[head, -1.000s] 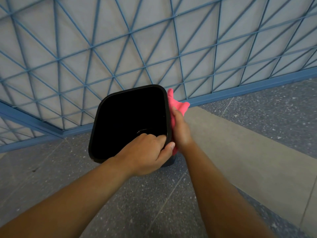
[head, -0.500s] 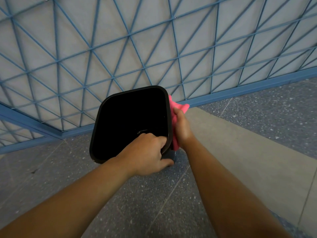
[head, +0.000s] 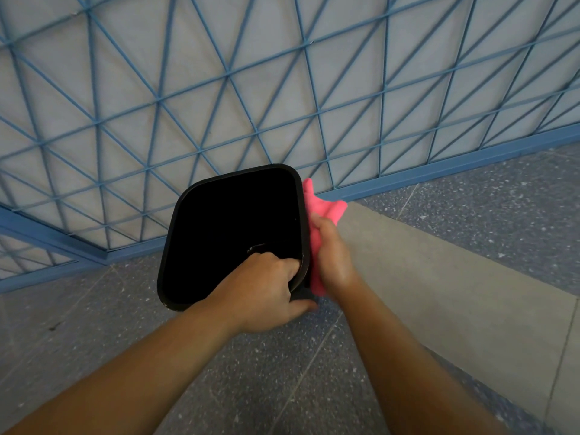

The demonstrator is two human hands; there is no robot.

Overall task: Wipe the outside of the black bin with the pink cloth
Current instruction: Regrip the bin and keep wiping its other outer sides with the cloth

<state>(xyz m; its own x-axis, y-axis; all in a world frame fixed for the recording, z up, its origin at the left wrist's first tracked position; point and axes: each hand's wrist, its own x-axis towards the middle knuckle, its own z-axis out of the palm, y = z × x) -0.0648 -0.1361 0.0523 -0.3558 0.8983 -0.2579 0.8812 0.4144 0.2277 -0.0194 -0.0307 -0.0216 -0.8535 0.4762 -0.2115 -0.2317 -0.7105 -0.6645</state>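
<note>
The black bin [head: 188, 202] stands on the floor, seen from above with its dark inside showing. My left hand [head: 260, 293] grips the bin's near right corner, fingers curled over the rim into the inside and thumb outside. My right hand [head: 332, 259] holds the pink cloth [head: 326, 208] flat against the bin's outer right side. One end of the cloth sticks up past my fingers and the other hangs below my palm. The bin's right wall itself is hidden behind the rim and the cloth.
A wall with a blue triangular grid [head: 282, 89] and a blue skirting [head: 439, 171] rises just behind the bin. The floor is speckled grey stone [head: 282, 372] with a plain lighter grey strip [head: 439, 277] running to the right.
My right hand slid the cloth down and toward me along the bin's right side. The left hand kept its grip on the rim; its thumb moved lower on the outside.
</note>
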